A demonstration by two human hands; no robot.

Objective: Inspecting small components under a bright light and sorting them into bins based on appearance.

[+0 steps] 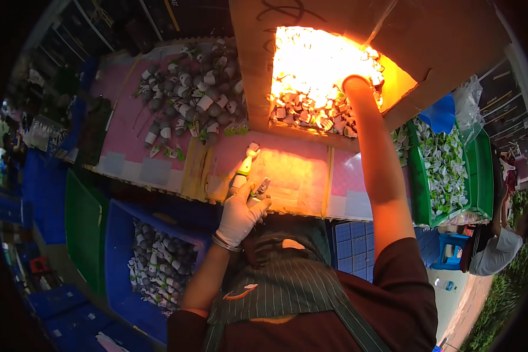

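Note:
My left hand (240, 212), in a white glove, grips a small tool with a green and white handle (244, 166) near the front edge of the pink worktable (299, 176). A small dark part sticks up between the gloved fingers. My right arm stretches far forward into an open cardboard box (252, 70) full of small white parts (311, 111). My right hand (355, 82) is down among those parts in harsh glare, so its fingers do not show.
A heap of grey and white parts (190, 97) lies on the table's left half. A blue crate (118, 246) of similar parts stands at lower left, a green crate (443, 164) of white and green parts at right. Another person (498, 246) bends at far right.

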